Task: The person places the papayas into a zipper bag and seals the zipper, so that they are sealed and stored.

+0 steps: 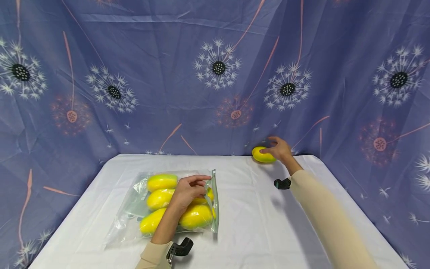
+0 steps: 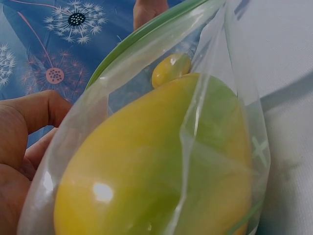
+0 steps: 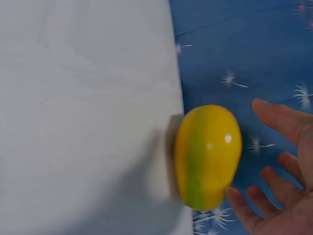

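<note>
A clear zip bag [image 1: 132, 198] lies on its side on the table with its mouth toward the right. Several yellow-green mangoes [image 1: 162, 182] fill it. My left hand [image 1: 186, 192] reaches over the bag and grips the film by the mouth with curled fingers. Up close in the left wrist view, one mango [image 2: 146, 161] bulges behind the film. At the table's far edge lies a single mango [image 1: 260, 155] outside the bag. My right hand [image 1: 281, 150] is just right of it, thumb and fingers spread around its side; in the right wrist view they are not closed round this mango [image 3: 209, 156].
White cloth covers the table [image 1: 248, 213]. A blue curtain [image 1: 161, 74] with dandelion prints hangs right behind the far edge and along both sides. Black wrist mounts [image 1: 181, 247] stick out from both sleeves.
</note>
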`<state>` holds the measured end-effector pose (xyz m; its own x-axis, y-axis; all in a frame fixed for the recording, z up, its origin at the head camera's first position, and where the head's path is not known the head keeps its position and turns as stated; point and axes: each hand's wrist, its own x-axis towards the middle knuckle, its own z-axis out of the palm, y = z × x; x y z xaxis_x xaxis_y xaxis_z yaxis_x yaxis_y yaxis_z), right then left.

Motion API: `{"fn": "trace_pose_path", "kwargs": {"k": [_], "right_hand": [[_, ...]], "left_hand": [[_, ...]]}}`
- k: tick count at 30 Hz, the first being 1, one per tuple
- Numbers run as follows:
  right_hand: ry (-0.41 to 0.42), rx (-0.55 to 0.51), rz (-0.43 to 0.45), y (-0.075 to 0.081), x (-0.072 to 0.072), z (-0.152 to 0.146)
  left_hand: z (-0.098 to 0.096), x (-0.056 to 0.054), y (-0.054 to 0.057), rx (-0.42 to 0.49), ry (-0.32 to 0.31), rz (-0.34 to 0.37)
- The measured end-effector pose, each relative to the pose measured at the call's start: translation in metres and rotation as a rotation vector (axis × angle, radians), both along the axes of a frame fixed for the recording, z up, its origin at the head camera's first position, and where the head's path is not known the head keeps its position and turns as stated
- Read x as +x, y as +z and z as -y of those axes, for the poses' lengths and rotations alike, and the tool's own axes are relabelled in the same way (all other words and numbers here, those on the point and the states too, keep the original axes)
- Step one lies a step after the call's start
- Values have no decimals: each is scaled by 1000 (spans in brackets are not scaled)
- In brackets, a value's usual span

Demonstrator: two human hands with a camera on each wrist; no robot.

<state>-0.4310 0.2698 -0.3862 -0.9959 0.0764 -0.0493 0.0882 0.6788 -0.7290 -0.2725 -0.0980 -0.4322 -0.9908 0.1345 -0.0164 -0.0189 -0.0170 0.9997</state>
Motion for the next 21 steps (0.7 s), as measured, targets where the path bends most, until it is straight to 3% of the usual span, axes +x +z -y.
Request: {"fn": "trace_pose_path", "kwargs": {"k": [7, 21], "right_hand": [[-91, -24, -32, -19, -6, 7], [-52, 126, -100, -35, -6, 12]], "left_hand": [[1, 0, 0, 8, -2, 9], [0, 0, -1, 20, -10, 8]]}}
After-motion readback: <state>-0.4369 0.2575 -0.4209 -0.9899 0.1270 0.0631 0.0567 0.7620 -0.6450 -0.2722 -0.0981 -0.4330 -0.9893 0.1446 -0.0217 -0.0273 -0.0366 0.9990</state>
